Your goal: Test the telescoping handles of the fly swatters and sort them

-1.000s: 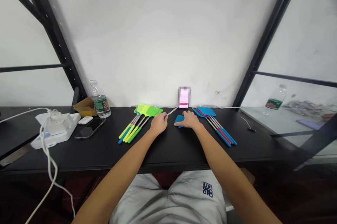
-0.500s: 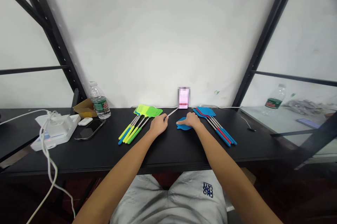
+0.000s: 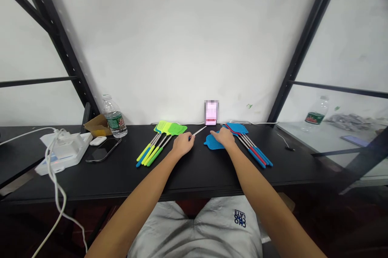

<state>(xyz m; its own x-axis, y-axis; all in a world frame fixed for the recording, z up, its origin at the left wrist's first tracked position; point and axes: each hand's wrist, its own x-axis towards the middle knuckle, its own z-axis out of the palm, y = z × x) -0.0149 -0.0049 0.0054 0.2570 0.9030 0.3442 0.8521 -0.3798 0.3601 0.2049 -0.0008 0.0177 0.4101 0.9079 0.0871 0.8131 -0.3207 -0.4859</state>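
Observation:
My left hand [image 3: 183, 144] is closed around a thin metal rod [image 3: 199, 130], probably a fly swatter's, with a bit of dark blue grip showing by the fingers. The rod slants up to the right. My right hand [image 3: 224, 137] lies over a blue fly swatter head [image 3: 214, 143] on the table, its thumb stretched out to the left and its other fingers partly hidden. The rod's tip and the blue head look apart. Left of my left hand lies a fan of green, yellow and blue fly swatters [image 3: 156, 143]. Right of my right hand lies a group of blue and red fly swatters [image 3: 250, 143].
A phone [image 3: 211, 113] with a lit screen leans on the wall. At the left are a water bottle [image 3: 114, 118], a cardboard box [image 3: 98, 124], a dark phone [image 3: 104, 149], a white case [image 3: 98, 141] and a power strip [image 3: 65, 149] with cables. A short cable [image 3: 289, 149] lies right.
My right thumb has lifted off the blue swatter head and swung upward, so more of the head shows. My left hand and its rod have barely moved.

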